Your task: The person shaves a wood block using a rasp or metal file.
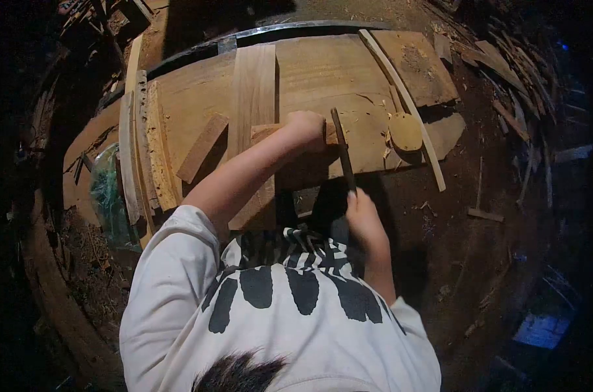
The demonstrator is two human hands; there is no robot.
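At the bottom of the frame is a person's white shirt [264,346] with dark rounded patches, seen from above, with black-and-white patterned cloth [296,251] just beyond it. Right of centre, the slightly blurred right hand [365,219] is closed around the near end of a long, narrow, dark bar-like tool [344,147], which slants up and slightly left. At the centre, the left hand [305,130] is curled over a reddish-brown rectangular wooden block [265,131], gripping it; its fingertips are hidden. The block lies crosswise, its right end just beside the tool; whether they touch is unclear.

Under the left forearm, a pale flat wooden board [254,85] runs up to the far edge of a broad, worn wooden table [316,78]. A second reddish-brown block [203,148] lies at an angle left of centre. Further left are long, rough wooden strips [132,130] beside a crumpled green plastic bag [110,196]. Right of centre sit a rounded yellowish wooden piece [406,132] and a long, thin, pale wooden strip [404,98]. A dark straight-edged rail [277,29] lines the table's far edge; scrap wood [506,72] is heaped at upper right.
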